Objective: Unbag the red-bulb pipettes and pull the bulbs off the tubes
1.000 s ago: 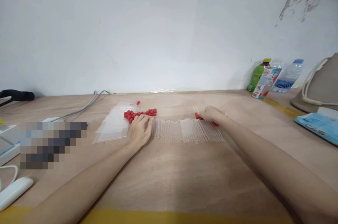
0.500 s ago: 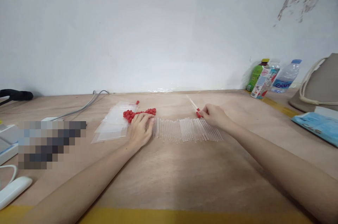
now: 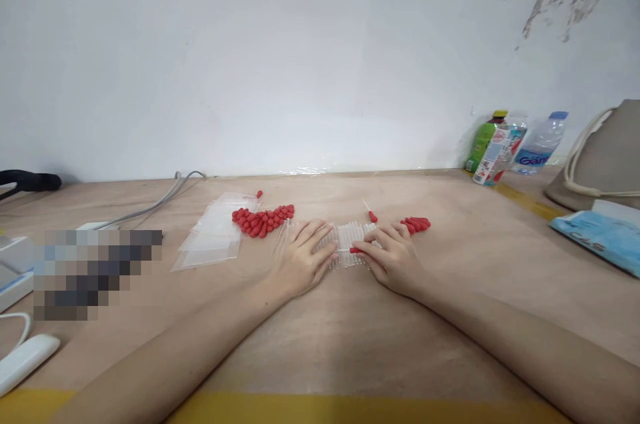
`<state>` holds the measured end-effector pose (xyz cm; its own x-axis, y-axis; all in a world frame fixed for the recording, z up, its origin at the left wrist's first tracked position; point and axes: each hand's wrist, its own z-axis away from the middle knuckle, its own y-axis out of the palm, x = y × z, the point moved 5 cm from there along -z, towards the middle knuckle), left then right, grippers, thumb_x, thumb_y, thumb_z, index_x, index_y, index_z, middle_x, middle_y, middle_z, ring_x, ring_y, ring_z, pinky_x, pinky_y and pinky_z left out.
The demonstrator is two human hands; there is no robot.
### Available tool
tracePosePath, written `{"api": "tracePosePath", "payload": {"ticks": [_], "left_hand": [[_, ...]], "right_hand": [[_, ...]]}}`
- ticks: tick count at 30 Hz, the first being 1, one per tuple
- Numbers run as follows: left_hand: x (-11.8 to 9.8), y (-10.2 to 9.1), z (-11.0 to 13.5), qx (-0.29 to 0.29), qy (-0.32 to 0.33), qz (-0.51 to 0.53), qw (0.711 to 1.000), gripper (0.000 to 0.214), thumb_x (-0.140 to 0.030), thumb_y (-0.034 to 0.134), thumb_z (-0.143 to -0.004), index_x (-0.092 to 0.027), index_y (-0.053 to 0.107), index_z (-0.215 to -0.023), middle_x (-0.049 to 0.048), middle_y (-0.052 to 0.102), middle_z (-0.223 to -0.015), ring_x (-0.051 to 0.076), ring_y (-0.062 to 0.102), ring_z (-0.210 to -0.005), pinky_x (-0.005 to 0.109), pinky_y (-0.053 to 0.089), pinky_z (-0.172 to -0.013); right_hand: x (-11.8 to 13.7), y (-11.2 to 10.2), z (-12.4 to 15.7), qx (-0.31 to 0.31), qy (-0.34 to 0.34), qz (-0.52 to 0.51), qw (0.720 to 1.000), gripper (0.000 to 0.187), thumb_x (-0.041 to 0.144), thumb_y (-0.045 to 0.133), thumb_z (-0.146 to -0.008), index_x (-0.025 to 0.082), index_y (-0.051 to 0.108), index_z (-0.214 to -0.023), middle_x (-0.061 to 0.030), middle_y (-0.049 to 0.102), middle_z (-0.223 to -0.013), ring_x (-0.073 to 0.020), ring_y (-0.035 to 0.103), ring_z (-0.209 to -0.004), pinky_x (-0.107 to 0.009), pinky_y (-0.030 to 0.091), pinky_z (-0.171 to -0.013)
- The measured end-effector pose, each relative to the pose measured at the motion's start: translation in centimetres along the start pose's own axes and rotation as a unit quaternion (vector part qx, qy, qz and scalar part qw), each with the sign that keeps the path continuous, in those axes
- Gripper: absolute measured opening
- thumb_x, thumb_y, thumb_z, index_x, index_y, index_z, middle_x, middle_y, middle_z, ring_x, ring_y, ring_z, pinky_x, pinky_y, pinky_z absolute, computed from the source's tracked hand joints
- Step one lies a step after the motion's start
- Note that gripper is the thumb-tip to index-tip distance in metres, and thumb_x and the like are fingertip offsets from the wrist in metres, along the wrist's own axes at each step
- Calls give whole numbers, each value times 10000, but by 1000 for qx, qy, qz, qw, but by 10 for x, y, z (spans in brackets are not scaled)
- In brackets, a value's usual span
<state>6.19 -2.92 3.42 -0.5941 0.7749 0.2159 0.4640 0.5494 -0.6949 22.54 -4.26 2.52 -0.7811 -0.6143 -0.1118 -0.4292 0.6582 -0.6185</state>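
My right hand point(image 3: 393, 254) is low over the row of clear glass tubes point(image 3: 345, 235), its fingers closed on a red rubber bulb point(image 3: 355, 251). A thin pale tube runs leftward from this bulb to my left hand point(image 3: 305, 257), whose thumb and index finger pinch its end. The other fingers of my left hand rest across the tubes and hide part of the row. Behind my hands lies a dropper with a red bulb point(image 3: 373, 217). A pile of red bulbs point(image 3: 263, 221) is left of the row, and a smaller bunch of red bulbs point(image 3: 420, 225) is right of it.
Clear plastic bags point(image 3: 215, 227) lie at the left, with a single red bulb point(image 3: 259, 195) by their far edge. Bottles point(image 3: 540, 147) stand by the wall at the right, near a blue tissue pack point(image 3: 595, 237) and a grey bag point(image 3: 603, 157). A cable point(image 3: 155, 202) crosses the left side.
My right hand has left the dropper behind the row and come nearer, uncovering the right bunch of bulbs. My left hand has moved right onto the tubes, uncovering the left pile.
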Motion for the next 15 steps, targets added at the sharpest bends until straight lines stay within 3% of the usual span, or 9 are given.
{"api": "tracePosePath", "payload": {"ticks": [8,15], "left_hand": [[-3,5,-1,-18,26,13,999,159,-191,485,-850,-179,628,-919,36,668,-1013,209,545,-1080,419,388,-964],[-7,4,-2,9,47,42,998,191,-148,444,-857,-156,619,-933,50,655,-1047,197,514,-1124,419,364,-1006]], "right_hand": [[11,-5,-8,-14,-21,-15,1000,178,282,545,-813,229,616,-968,-28,668,-888,-183,560,-895,-380,294,-866],[17,0,-6,-24,-70,-36,997,167,142,492,-834,226,628,-883,6,692,-820,-153,606,-891,-410,324,-951]]}}
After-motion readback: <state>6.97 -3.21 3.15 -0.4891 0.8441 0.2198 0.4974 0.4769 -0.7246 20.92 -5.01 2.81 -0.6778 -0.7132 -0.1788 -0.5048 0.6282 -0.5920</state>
